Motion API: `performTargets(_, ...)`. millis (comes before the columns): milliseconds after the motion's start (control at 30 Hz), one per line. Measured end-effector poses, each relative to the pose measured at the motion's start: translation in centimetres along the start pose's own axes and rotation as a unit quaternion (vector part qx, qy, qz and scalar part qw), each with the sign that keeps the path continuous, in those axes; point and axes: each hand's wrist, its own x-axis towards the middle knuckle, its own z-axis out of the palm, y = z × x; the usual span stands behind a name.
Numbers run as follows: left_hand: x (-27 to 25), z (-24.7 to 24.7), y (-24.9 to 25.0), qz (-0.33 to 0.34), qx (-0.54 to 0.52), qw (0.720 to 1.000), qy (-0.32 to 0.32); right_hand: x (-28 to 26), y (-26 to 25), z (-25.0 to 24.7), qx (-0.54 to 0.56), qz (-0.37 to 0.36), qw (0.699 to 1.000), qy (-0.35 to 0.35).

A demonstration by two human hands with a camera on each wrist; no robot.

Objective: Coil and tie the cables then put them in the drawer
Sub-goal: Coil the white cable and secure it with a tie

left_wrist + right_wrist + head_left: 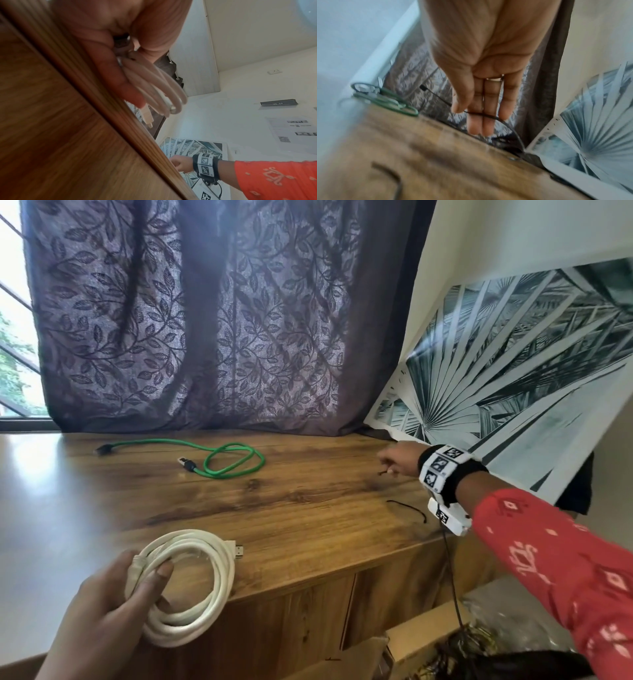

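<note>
Left hand (pixel 113 607) sits low at the near left edge of the wooden bench (pixel 308 501), palm turned up, fingers (pixel 120 81) and thumb wrapped round one side of the white cable (pixel 195 583), which is wound into a neat coil of several loops; its plug end pokes out at the far side of the coil, over the bench edge. From the left wrist view the loops hang past the fingertips, right against the front edge of the bench. Over on the right, the arm in the red patterned sleeve (pixel 561 570) reaches out long and nearly straight across the bench toward the far right corner, wristband (pixel 445 470) up. The right hand (pixel 399 458) has its fingers (pixel 481 108) stretched out almost flat, and the thumb pins a thin black tie (pixel 471 112) across them; the tie runs out to both sides of the hand, its small square head sticking out to the left. A second black tie (pixel 407 508) lies loose on the bench, nearer than that hand. Far left of centre, the green cable (pixel 226 460) lies on the bench, only partly looped, one end trailing left. Behind it hangs a dark leaf-patterned curtain (pixel 205 320), and a palm-leaf picture (pixel 507 371) leans at the far right.
</note>
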Motion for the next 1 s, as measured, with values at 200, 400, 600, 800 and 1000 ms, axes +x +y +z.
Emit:
performTargets(200,0.5,0.8,1.9,0.007,0.026,0.999,0.018,-4.2,-1.1,-4.4,0.111,0.014,0.982,0.155)
performTargets(400,0.6,1.1,1.8,0.018,0.016,0.999,0.027,-11.8,-7.1,-6.3,0.356,-0.024,0.907,0.223)
performTargets(600,0.1,1.4,0.6,0.036,0.047,0.994,0.091,-15.5,-17.0,-3.6,0.566,-0.070,0.798,0.196)
performTargets(800,-0.5,1.8,0.6,0.058,0.087,0.984,0.146,-15.8,-23.7,-1.5,0.708,-0.089,0.688,0.132)
performTargets(1000,-1.1,1.8,0.8,0.064,0.127,0.977,0.161,-15.4,-27.3,-0.7,0.733,-0.045,0.675,0.077)
